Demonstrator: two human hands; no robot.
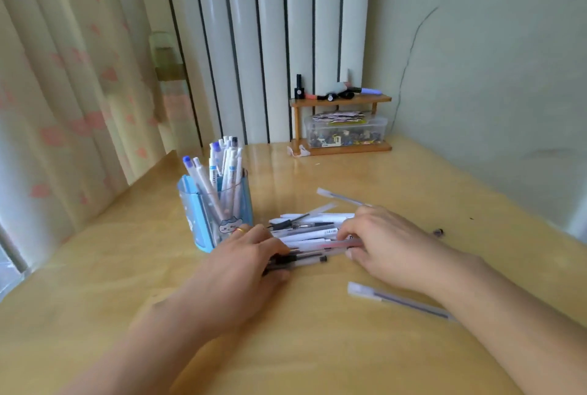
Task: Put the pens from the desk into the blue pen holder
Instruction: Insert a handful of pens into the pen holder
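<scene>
We judged the task partly done: the translucent blue plastic pen holder [216, 207], left of centre on the yellow wooden surface [317, 347], already held many pens. A loose pile of white, clear and black pens [313, 232] lay just right of it, with two stray clear-capped pens [400, 301] apart. The left hand [244, 267] and right hand [390, 245] had their fingers curled onto the pile ends; we could not tell whether they gripped.

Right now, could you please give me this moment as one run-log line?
phase: gathering | left hand: on pen pile | right hand: on pile | blue pen holder: partly filled | stray pens: on desk

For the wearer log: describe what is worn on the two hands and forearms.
Both forearms are bare, with no sleeves, watch or gloves in view. The left hand wears a gold ring on one finger. The right hand shows no jewellery.
</scene>
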